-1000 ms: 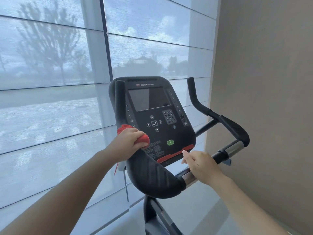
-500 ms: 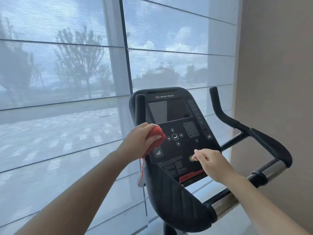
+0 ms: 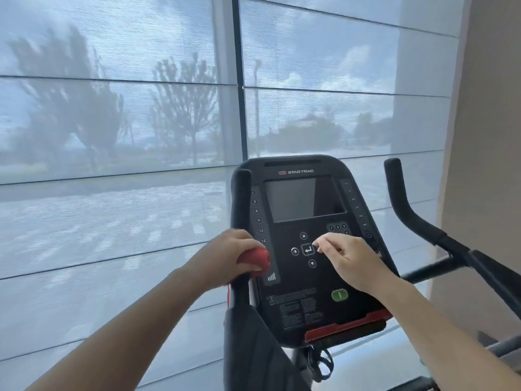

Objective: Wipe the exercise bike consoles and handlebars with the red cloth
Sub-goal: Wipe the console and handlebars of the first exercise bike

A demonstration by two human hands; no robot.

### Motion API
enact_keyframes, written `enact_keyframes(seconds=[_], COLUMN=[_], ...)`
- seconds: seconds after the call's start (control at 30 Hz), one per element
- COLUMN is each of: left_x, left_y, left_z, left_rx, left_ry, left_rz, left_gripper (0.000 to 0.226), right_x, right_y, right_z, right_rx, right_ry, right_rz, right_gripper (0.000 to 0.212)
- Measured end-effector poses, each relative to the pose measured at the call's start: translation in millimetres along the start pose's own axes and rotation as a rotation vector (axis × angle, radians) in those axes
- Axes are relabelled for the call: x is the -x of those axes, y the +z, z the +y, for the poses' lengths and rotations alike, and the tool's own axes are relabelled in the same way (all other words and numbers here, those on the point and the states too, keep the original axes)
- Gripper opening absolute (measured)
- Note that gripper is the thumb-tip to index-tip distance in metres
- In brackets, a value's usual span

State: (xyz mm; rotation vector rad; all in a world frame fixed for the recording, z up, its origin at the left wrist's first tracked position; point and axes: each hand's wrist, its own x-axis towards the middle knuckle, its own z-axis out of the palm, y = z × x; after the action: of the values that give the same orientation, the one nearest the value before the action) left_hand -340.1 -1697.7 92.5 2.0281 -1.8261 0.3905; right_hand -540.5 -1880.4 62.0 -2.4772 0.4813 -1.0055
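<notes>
The black exercise bike console (image 3: 304, 198) stands in front of me with a dark screen, round buttons and a green button. My left hand (image 3: 228, 258) grips the bunched red cloth (image 3: 258, 262) against the left handlebar upright (image 3: 241, 198) at the console's left edge. My right hand (image 3: 346, 263) hovers over the console's middle buttons, fingers loosely curled and pinched near the enter key, with nothing in it. The right handlebar (image 3: 406, 210) curves up at the right, untouched.
A large window with sheer blinds (image 3: 112, 136) fills the wall behind the bike. A beige wall (image 3: 487, 136) stands close on the right. A red tray lip (image 3: 346, 325) runs along the console's lower edge, with cables hanging beneath it.
My left hand has carried the red cloth up along the left handlebar. My right hand has left the lower handlebar and risen to the console's middle buttons. The view has moved closer.
</notes>
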Motion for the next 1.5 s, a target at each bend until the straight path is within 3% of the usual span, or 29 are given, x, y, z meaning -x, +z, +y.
enact_keyframes(seconds=[0.23, 0.4, 0.57, 0.63, 0.7, 0.83, 0.97, 1.17, 1.33, 1.5], left_x=[32.9, 46.5, 47.7, 42.1, 32.1, 18.7, 30.9, 63.5, 93.8, 128.1], left_y=[3.0, 6.0, 2.4, -1.3, -4.0, 0.6, 18.1, 25.5, 36.8, 26.3], left_z=[-3.7, -3.3, -19.1, -24.7, -27.3, -22.9, -16.0, -23.5, -21.3, -32.9], left_rx=[0.373, 0.618, 0.567, 0.578, 0.591, 0.741, 0.861, 0.869, 0.868, 0.81], left_ry=[-0.163, -0.231, -0.321, -0.336, -0.339, -0.436, -0.522, -0.574, -0.564, -0.486], left_rz=[0.026, 0.112, 0.199, 0.217, 0.247, 0.288, 0.207, 0.225, 0.224, 0.212], left_gripper=[0.066, 0.076, 0.066, 0.062, 0.05, 0.03, 0.022, 0.024, 0.023, 0.025], right_x=[-11.0, -19.0, -21.0, -18.8, -17.5, -18.6, -21.4, -19.5, -4.6, 20.6], right_y=[28.6, 42.6, 63.7, 77.0, 85.8, 85.1, 81.3, 62.8, 68.9, 82.8], right_z=[-22.3, -53.1, -72.8, -73.3, -72.9, -75.2, -71.6, -65.3, -104.4, -146.8], right_rx=[-0.091, -0.247, -0.211, -0.214, -0.404, -0.73, -0.805, -0.722, -0.305, -0.092], right_ry=[-0.088, -0.115, -0.063, -0.037, 0.039, 0.218, 0.229, 0.18, -0.069, -0.078], right_rz=[-0.139, -0.153, -0.263, -0.265, -0.246, -0.246, -0.275, -0.24, -0.247, -0.242], right_gripper=[0.019, 0.031, 0.057, 0.038, 0.01, 0.023, 0.015, 0.015, 0.018, 0.018])
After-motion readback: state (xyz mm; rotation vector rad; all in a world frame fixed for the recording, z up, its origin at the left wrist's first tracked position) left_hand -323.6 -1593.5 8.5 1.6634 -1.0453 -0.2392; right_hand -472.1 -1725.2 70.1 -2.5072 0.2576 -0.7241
